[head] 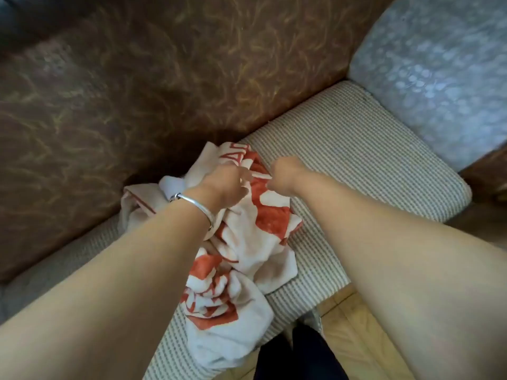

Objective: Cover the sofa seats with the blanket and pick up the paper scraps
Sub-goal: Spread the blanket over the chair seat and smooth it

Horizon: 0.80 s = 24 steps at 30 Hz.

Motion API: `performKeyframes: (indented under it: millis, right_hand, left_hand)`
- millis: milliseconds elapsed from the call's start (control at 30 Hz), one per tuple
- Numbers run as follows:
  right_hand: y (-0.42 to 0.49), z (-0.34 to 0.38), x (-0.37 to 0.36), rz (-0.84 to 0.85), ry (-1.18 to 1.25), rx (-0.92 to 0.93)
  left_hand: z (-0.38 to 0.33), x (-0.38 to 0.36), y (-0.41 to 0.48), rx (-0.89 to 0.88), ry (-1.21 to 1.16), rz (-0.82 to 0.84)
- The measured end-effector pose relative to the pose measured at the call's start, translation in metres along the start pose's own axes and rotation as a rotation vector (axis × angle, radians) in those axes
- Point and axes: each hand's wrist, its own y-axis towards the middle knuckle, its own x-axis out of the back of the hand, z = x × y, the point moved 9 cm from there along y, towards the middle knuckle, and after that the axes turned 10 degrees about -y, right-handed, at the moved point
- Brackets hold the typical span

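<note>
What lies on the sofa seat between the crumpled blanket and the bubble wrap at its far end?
Nothing. In the head view, the striped seat is bare from the blanket to the bubble wrap.

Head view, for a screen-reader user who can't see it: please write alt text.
Two hands, the left hand wearing a silver bracelet and the right hand, grip a crumpled white-and-red blanket bunched on a grey-striped sofa seat. A brown patterned backrest rises behind it, and wooden floor shows below.
</note>
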Motion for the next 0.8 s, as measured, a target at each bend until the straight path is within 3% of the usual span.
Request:
performKeyframes:
  millis: [300, 567, 667, 800]
  right_hand:
    - [0.021, -0.031, -0.076, 0.164, 0.069, -0.163]
    - [0.035, -0.042, -0.112, 0.22, 0.581, -0.297]
    - [0.04, -0.055, -0.108, 0.047, 0.606, -0.38]
    - [0.032, -0.076, -0.062, -0.289, 0.395, -0.464]
  left_hand:
    - [0.007, -0.057, 0.039, -0.047, 0.031, 0.047]
    - [0.034, -0.088, 0.065, 0.047, 0.316, 0.196]
    - [0.05, -0.083, 0.065, 0.143, 0.354, 0.22]
    - [0.061, -0.072, 0.065, 0.215, 0.287, 0.197]
